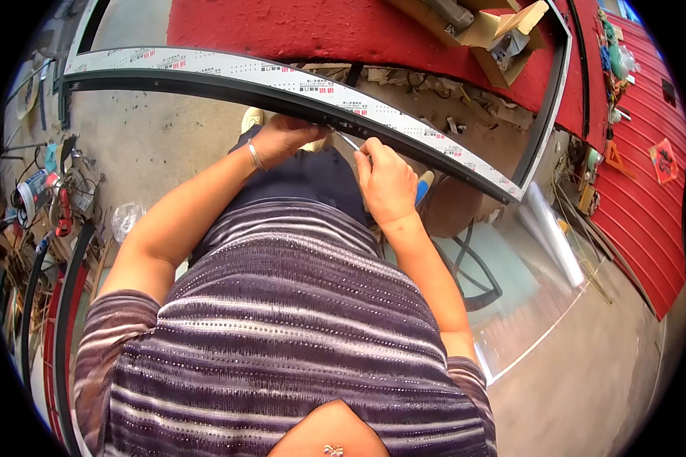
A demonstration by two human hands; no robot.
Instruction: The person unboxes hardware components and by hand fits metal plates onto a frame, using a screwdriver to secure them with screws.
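A long dark metal frame (229, 90) with printed white protective film (312, 85) along its face lies across the view in front of me. My left hand (282, 139), a bracelet at its wrist, is at the frame's near edge with fingers closed; whatever they pinch is hidden. Small dark hardware (348, 125) sits in that edge just right of the fingers. My right hand (389, 181) is closed round a slim tool that looks like a screwdriver (347, 141). Its metal shaft points up and left at the hardware, and its handle is hidden in my palm.
Under the frame is a red tabletop (282, 30) with an open cardboard box (503, 57) at the far right. A clear sheet (530, 305) and a dark looped strip (476, 293) lie at right. Tools and dark profiles (72, 320) crowd the left. Red corrugated panels (633, 190) stand at right.
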